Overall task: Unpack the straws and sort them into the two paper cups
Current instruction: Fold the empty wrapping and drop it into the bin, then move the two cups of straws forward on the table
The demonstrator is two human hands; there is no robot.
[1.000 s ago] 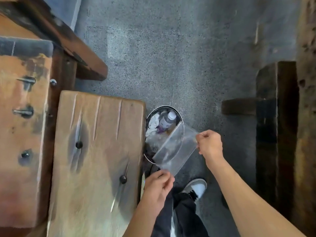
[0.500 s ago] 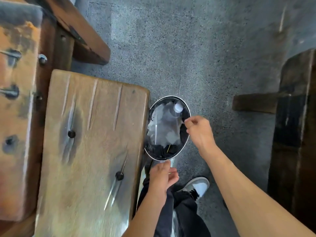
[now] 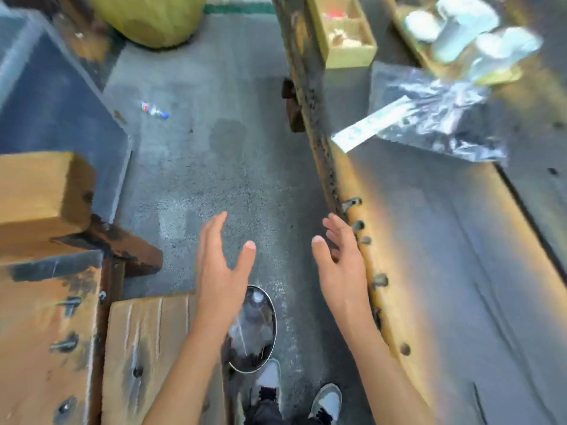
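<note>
My left hand (image 3: 219, 265) and my right hand (image 3: 339, 262) hang over the grey floor, both empty with fingers spread. Below my left wrist stands a round metal bin (image 3: 254, 332) holding clear plastic and a bottle. On the wooden table at the right lies a crinkled clear plastic bag (image 3: 435, 118) with a white label strip. Behind it, at the top right, stand blurred white paper cups (image 3: 469, 35). No straws can be made out in the blur.
A wooden compartment box (image 3: 343, 35) sits at the table's far end. A wooden bench (image 3: 147, 357) is at the lower left, with a wooden block (image 3: 40, 191) above it. A small wrapper (image 3: 155, 110) lies on the floor. My shoes (image 3: 325, 403) show at the bottom.
Both hands let go of the clear plastic sheet, which now lies in the bin. The hands rose and opened. My view swung up and right, bringing the table, bag and cups in.
</note>
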